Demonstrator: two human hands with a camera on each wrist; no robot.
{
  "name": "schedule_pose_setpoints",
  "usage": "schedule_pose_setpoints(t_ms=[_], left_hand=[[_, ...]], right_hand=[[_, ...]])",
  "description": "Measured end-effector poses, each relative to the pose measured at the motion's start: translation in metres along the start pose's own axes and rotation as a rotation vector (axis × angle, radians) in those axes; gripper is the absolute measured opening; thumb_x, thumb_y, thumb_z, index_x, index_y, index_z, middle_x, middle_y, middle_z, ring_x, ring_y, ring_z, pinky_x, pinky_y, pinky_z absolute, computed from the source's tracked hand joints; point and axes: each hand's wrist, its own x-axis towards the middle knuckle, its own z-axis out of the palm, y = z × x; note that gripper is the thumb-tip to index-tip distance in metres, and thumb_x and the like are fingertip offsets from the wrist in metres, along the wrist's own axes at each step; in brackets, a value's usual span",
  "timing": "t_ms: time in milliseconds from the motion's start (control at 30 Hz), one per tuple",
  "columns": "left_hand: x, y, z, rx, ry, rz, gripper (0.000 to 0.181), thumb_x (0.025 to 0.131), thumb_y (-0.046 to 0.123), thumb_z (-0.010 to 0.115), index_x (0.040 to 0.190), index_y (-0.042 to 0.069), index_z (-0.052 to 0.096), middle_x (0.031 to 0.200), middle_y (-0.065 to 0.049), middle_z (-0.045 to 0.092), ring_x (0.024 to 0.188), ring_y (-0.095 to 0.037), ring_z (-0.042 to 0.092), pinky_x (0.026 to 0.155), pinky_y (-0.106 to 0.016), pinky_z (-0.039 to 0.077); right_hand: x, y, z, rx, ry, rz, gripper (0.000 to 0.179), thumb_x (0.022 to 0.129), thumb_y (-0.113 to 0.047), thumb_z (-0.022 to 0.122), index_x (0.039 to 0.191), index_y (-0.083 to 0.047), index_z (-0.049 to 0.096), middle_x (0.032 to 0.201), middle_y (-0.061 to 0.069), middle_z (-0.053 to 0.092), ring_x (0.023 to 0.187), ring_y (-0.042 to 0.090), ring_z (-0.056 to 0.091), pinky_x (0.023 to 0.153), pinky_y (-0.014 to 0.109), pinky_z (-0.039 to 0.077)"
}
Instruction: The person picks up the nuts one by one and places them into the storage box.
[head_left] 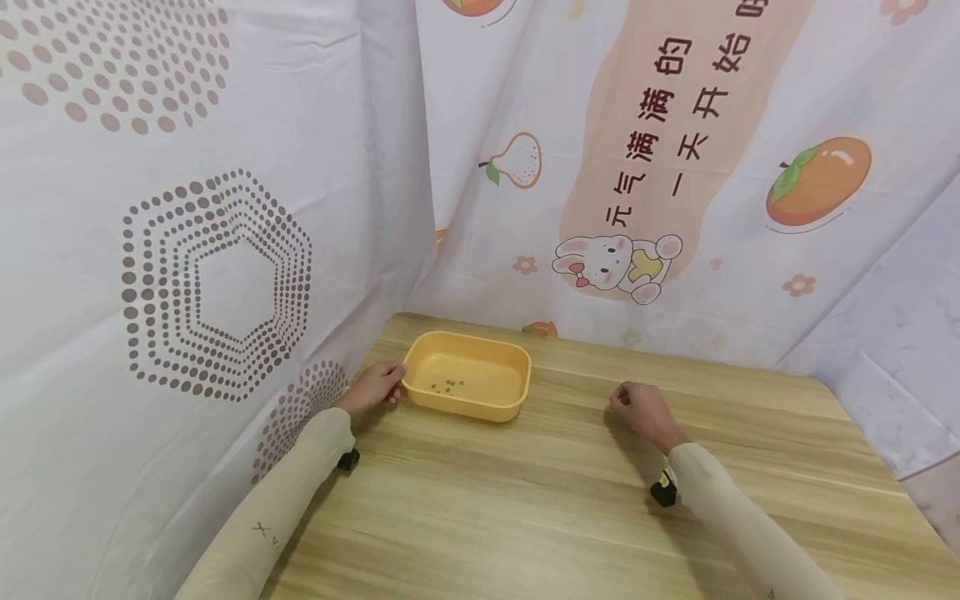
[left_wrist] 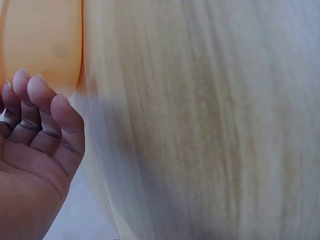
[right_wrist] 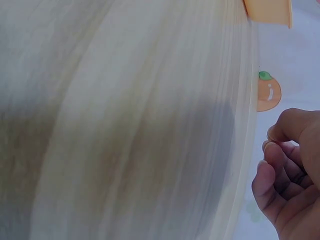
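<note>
A yellow rectangular plastic tub point(head_left: 468, 406) stands on the wooden table point(head_left: 480, 500). Several tiny dark round pieces point(head_left: 448, 383) lie scattered on its floor. My left hand point(head_left: 375, 386) is at the tub's left end and grips its rim. In the left wrist view the curled fingers point(left_wrist: 67, 115) come right up to the tub wall point(left_wrist: 45, 45); the thumb is hidden there. To the right of the tub, apart from it, is my right hand point(head_left: 641, 408). Its fingers are curled in, with the thumb point(right_wrist: 287, 125) meeting a fingertip, and nothing shows between them.
A white sheet with dotted hexagons point(head_left: 217, 287) hangs along the left side. Behind the table hangs a printed cloth point(head_left: 495, 233) with fruit, a rabbit and writing. Both forearms wear cream sleeves, with a small black device point(head_left: 663, 490) at each wrist.
</note>
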Motion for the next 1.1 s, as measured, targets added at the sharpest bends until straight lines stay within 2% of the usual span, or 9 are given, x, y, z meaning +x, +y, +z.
schedule_pose_setpoints(t_ms=[867, 1100], left_hand=[[0.002, -0.002, -0.002, -0.026, -0.019, -0.028, 0.037, 0.114, 0.029, 0.042, 0.098, 0.000, 0.060, 0.077, -0.006, 0.058, 0.064, -0.014, 0.053, 0.057, -0.026, 0.050], [0.001, -0.001, -0.002, -0.028, -0.016, -0.030, 0.036, 0.114, 0.028, 0.042, 0.097, 0.001, 0.060, 0.077, -0.006, 0.058, 0.065, -0.015, 0.054, 0.056, -0.026, 0.050]], right_hand=[[0.010, -0.023, 0.006, 0.029, 0.026, -0.058, 0.011, 0.093, -0.005, 0.062, 0.089, -0.002, 0.071, 0.080, 0.003, 0.068, 0.070, 0.014, 0.058, 0.066, 0.035, 0.050], [0.013, -0.033, 0.005, 0.048, 0.002, -0.061, 0.011, 0.095, -0.007, 0.062, 0.091, -0.002, 0.072, 0.082, 0.003, 0.069, 0.072, 0.014, 0.060, 0.067, 0.034, 0.052]])
